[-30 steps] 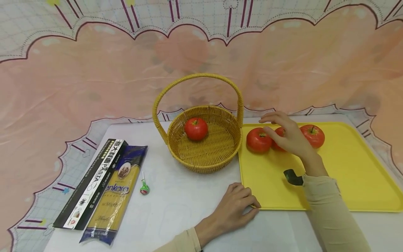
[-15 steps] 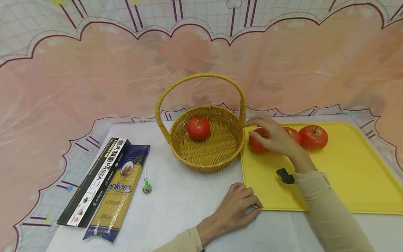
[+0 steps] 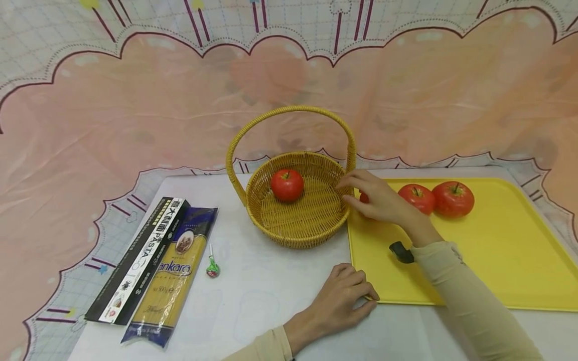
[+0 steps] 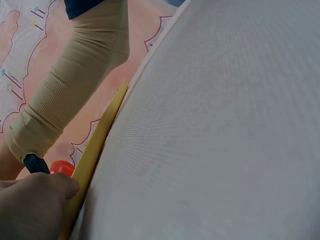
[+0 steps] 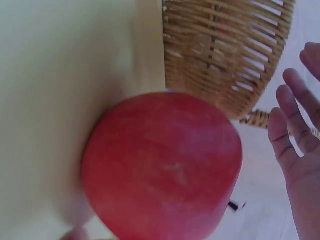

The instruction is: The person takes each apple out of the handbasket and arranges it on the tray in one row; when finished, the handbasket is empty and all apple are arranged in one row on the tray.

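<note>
My right hand [image 3: 372, 198] hovers over the tray's left end, fingertips overlapping the basket's right rim in the head view. Its fingers [image 5: 298, 117] are loosely extended, nothing between them in the right wrist view. Beneath it a red apple [image 5: 162, 167] sits on the tray, mostly hidden from the head camera. Two more apples, one [image 3: 416, 198] beside the other [image 3: 453, 199], lie to its right. The wicker basket [image 3: 293, 239] has one apple [image 3: 287, 185] inside. My left hand [image 3: 336, 300] grips the front left corner of the yellow tray [image 3: 506, 260], thumb at its edge.
A black and white pasta box [image 3: 137, 260] and a spaghetti packet [image 3: 173, 281] lie on the left side of the table. A lollipop [image 3: 212, 266] lies to their right. The basket's tall handle [image 3: 293, 108] arches over it. A patterned cloth [image 3: 289, 80] hangs behind.
My right hand has moved left across the apples to the basket's right rim, uncovering the middle apple and covering the leftmost one. The left hand stays at the tray corner.
</note>
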`<state>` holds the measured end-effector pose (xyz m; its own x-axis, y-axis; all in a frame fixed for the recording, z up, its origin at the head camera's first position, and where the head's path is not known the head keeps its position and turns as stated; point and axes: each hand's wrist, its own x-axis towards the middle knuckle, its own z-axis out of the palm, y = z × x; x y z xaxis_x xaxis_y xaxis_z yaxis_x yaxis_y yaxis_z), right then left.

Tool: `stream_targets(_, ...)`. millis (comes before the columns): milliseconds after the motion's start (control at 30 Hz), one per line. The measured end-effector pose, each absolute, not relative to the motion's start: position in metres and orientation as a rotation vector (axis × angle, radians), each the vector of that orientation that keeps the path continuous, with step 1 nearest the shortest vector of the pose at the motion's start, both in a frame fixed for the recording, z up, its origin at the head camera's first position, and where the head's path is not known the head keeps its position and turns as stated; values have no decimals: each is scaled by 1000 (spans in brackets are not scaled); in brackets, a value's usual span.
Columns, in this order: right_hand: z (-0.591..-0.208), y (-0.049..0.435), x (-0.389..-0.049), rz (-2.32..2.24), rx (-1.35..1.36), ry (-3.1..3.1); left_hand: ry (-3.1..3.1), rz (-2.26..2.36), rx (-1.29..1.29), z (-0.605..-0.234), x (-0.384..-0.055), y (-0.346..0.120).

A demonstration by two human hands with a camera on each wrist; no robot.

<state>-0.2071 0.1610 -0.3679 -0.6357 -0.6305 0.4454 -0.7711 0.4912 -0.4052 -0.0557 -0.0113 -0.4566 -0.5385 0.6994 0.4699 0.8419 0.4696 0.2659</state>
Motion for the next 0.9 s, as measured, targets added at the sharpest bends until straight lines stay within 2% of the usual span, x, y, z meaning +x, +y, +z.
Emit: stream_targets(900, -370, 124, -222, 722, 1373, -2581, -2414, -666, -1319, -458, -57, -11)
